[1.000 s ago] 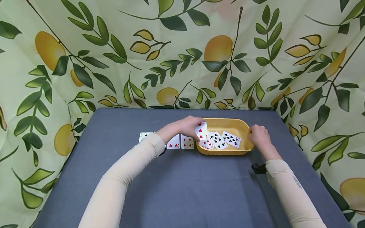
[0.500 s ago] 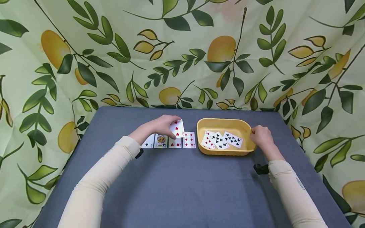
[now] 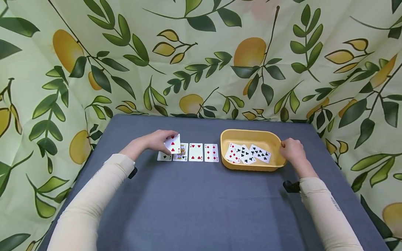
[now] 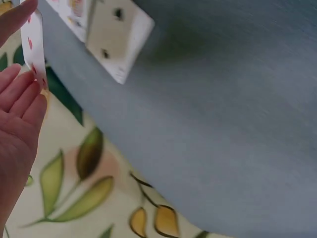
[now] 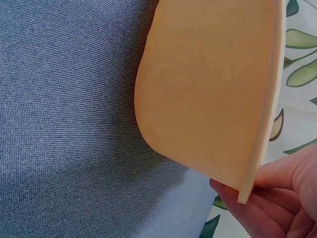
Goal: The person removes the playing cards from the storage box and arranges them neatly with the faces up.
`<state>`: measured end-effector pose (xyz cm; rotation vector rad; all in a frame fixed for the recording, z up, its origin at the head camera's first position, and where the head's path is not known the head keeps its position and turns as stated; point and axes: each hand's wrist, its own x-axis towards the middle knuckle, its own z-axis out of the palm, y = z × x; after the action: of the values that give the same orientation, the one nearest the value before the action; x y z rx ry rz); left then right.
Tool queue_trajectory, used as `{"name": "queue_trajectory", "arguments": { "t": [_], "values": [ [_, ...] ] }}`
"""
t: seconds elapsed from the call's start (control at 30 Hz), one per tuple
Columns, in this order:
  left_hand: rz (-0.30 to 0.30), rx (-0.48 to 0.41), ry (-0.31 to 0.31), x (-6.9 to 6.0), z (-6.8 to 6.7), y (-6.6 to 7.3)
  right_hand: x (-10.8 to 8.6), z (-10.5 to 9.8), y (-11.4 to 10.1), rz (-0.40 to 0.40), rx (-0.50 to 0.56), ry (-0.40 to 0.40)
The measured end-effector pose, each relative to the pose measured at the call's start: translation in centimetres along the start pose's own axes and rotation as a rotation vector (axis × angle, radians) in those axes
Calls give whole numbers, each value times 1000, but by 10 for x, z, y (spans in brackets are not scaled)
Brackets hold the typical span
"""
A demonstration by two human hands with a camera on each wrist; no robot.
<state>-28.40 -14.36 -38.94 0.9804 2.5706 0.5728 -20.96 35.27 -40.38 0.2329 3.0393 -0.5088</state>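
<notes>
- Hovering above the left end of a row of four white rectangular playing cards, a white card with red hearts is pinched by the left hand's fingers.
- The row is laid on the grey-blue cloth-covered bench.
- The oblong yellow tray's end rim is pinched by the right hand's fingers.

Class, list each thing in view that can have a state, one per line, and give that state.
Held hearts card, tilted, face showing
Left hand, pinching the held hearts card
Leftmost row card, face up, partly hidden
Picture card, face up, partly hidden
Row hearts card, face up, uncovered
Row diamonds card, face up, uncovered
Yellow tray, open-topped, holding cards, face up
Right hand, gripping the tray's rim
</notes>
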Motion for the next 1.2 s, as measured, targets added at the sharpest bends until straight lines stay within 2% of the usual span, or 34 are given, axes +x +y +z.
{"name": "queue_trajectory", "arguments": {
  "t": [0.37,0.57,0.83,0.97,1.2],
  "values": [
    [-68,-11,8,-33,5,-44,1,-3,0,34,10,-20],
    [-78,-16,8,-44,10,-61,1,-2,1,42,5,-22],
    [-105,-11,-27,-50,17,-73,2,0,-3,44,6,-23],
    [-128,-33,-37,-50,16,-74,2,-1,-4,48,1,-25],
    [-125,-28,-67,-49,15,-75,2,1,-3,36,-3,-13]
  ]
}}
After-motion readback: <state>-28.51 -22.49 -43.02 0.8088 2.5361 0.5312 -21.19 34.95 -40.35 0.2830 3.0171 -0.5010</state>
